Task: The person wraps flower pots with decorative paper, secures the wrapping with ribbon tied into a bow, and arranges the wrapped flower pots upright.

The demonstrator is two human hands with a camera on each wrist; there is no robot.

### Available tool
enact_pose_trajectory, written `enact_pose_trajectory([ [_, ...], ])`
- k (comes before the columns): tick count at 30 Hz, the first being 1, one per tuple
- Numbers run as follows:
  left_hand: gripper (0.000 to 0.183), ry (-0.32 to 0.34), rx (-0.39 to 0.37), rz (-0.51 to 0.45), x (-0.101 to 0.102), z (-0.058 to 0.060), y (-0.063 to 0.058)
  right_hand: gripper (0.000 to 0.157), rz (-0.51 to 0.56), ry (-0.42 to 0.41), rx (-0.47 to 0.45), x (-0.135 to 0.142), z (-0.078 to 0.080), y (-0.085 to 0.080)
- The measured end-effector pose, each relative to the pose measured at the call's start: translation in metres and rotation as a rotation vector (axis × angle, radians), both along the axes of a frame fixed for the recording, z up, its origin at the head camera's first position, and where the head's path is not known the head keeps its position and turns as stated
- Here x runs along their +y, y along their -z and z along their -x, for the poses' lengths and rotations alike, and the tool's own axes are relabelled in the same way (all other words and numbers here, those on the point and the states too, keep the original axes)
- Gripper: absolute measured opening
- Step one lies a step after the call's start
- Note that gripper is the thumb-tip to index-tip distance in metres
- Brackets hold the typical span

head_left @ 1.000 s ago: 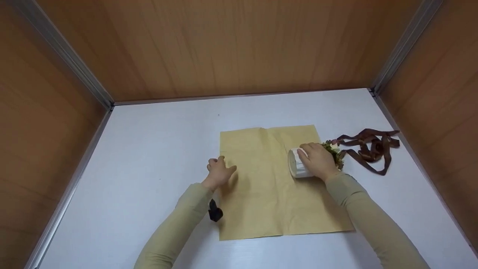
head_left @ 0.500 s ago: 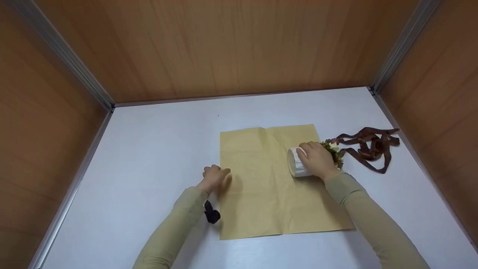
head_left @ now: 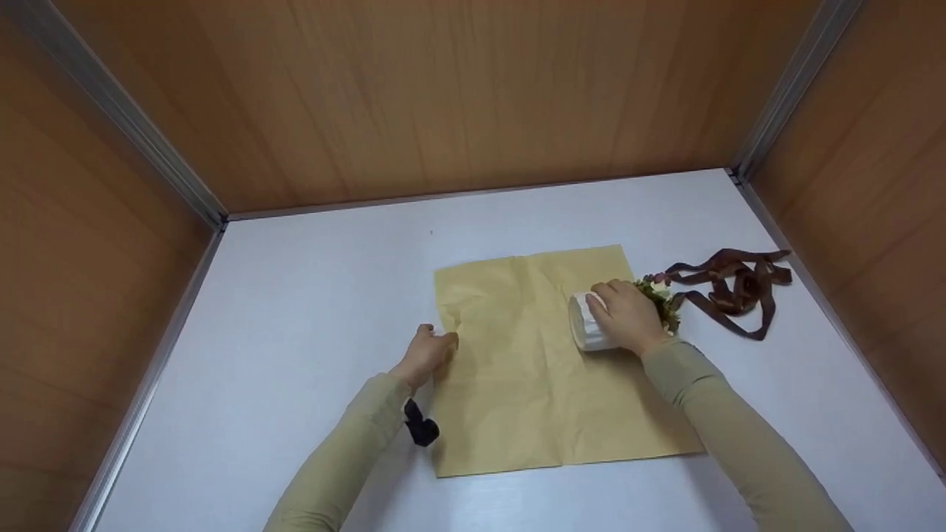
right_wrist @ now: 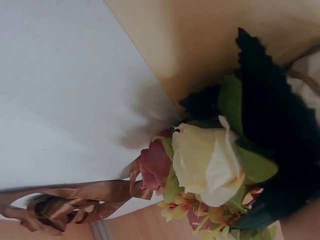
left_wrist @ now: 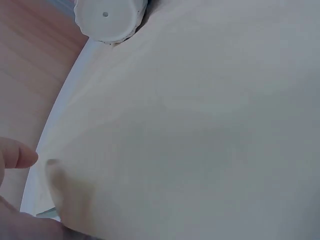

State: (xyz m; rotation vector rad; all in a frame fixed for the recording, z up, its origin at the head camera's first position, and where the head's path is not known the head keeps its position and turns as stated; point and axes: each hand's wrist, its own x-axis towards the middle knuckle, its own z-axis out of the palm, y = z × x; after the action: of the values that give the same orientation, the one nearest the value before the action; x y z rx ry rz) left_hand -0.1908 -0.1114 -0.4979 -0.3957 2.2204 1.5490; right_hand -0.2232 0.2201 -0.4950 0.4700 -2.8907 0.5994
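Observation:
My left hand (head_left: pixel 425 353) pinches the left edge of a sheet of tan kraft paper (head_left: pixel 502 399) between thumb and fingers. The paper puckers and lifts a little there. A white flowerpot (head_left: pixel 587 325) with a ribbed side lies tipped over on the paper's right half, and my right hand (head_left: pixel 630 314) grips it from above. In the left wrist view the pot's base (left_wrist: pixel 112 22) shows a small hole. Artificial flowers fill the pot: a cream rose (right_wrist: pixel 205 162), a dusty pink rose (right_wrist: pixel 155 165) and green leaves (right_wrist: pixel 257 165) show in the right wrist view.
A tangled brown ribbon (head_left: pixel 728 292) lies to the right of the flowers. White tabletop (head_left: pixel 318 281) surrounds the paper. Wooden panels (head_left: pixel 473 96) with metal corner strips wall in the back and both sides. A small black object (head_left: pixel 421 425) sits at the left wrist.
My left hand pulled back toward the near left, then took hold of the paper's left edge, which now creases and rises. The right hand and the flowerpot stay in place.

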Motion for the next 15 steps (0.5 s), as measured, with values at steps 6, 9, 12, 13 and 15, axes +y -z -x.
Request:
enact_pose_trajectory([
  [6,0.045,-0.001,0.028,-0.13,-0.008,0.002,0.0,0.038,0.011,-0.012,0.011,0.0,-0.001,0.001],
  [9,0.038,0.028,0.03,-0.198,-0.011,0.005,-0.002,0.038,0.012,-0.008,0.022,0.0,-0.001,0.002],
  [12,0.036,0.129,0.013,-0.211,-0.014,0.007,-0.008,0.039,0.007,-0.003,0.016,0.001,0.0,0.002],
  [13,0.035,0.17,0.004,-0.209,-0.015,0.007,-0.01,0.039,0.003,-0.001,0.014,0.001,0.0,0.002],
  [15,0.035,0.244,-0.008,-0.208,-0.016,0.008,-0.016,0.039,-0.001,0.002,0.008,0.001,0.001,0.002],
])
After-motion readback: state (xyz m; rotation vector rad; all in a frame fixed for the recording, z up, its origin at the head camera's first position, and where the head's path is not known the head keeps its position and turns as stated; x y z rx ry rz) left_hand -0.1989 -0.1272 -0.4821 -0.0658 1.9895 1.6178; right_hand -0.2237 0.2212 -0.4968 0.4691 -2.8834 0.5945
